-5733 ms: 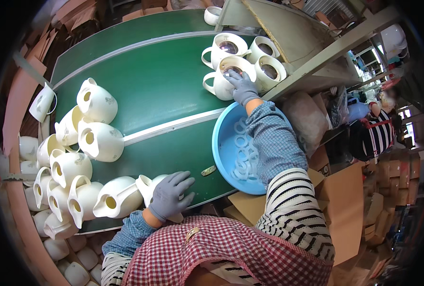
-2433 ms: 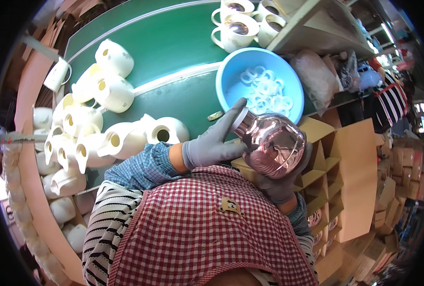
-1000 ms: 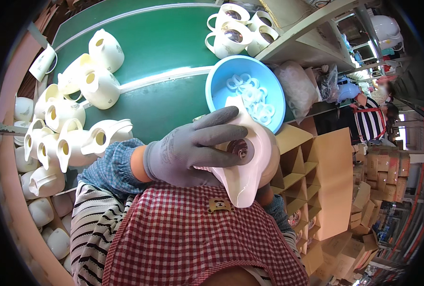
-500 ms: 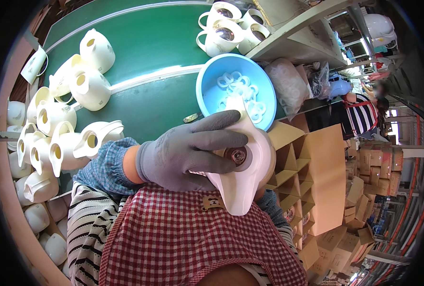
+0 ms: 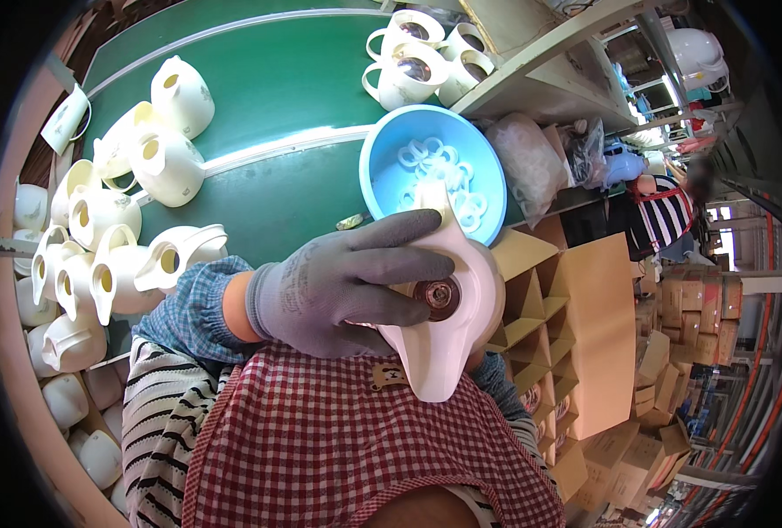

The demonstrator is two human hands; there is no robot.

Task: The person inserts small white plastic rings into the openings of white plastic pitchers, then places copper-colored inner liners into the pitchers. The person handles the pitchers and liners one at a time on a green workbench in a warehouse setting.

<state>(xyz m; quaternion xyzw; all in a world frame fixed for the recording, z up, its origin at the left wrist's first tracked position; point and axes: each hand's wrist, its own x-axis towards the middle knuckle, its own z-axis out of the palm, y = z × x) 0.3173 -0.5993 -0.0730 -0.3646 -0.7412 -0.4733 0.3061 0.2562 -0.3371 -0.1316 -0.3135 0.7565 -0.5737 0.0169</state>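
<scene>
My left hand [image 5: 343, 290], in a grey knitted glove, grips a white jug [image 5: 439, 356] in front of my chest, its fingers bent across the jug's top. The jug's spout points toward me, and a round dark brown opening with something glassy in it shows beside my fingertips. My right hand [image 5: 476, 359] is nearly all hidden behind the jug; only a sliver of skin and the blue checked sleeve [image 5: 499, 380] show. Just beyond the jug sits a light blue basin [image 5: 372, 167] holding several translucent white rings [image 5: 444, 163].
Several cream jugs [image 5: 169, 167] stand on the green tabletop [image 5: 268, 79] at left. More jugs with dark openings [image 5: 409, 75] are at the far side. At right is an open divided carton [image 5: 598, 334], then stacked boxes [image 5: 694, 308]. Another person in stripes [image 5: 659, 220] is further back.
The grip on the jug stays much the same. My left fingers have shifted slightly, and a little more of the dark opening shows. The whole view has tilted slightly.
</scene>
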